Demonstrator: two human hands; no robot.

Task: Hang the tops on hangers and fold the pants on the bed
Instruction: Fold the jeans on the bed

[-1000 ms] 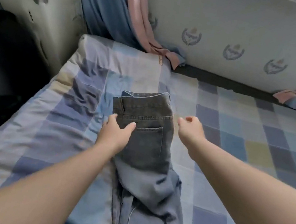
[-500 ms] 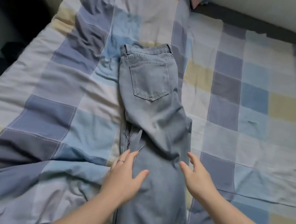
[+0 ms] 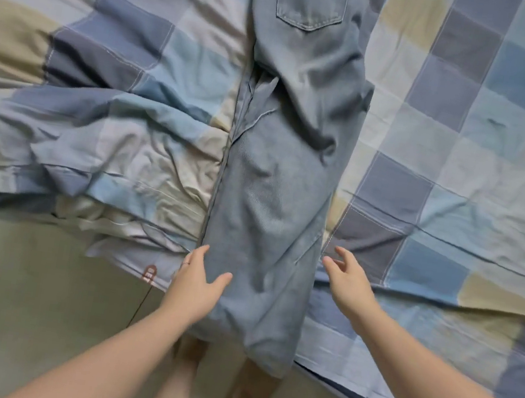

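The jeans (image 3: pixel 278 174) lie on the bed (image 3: pixel 466 162), long axis 12 to 6 o'clock, hems drooping over the near edge. The left hand (image 3: pixel 195 288), fingers spread, rests on their 9 o'clock edge. The right hand (image 3: pixel 349 281), also spread, hovers at 3 o'clock, seemingly not touching.

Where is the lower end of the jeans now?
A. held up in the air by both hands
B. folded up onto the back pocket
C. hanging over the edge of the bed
C: the jeans run past the edge of the bed and hang toward the floor.
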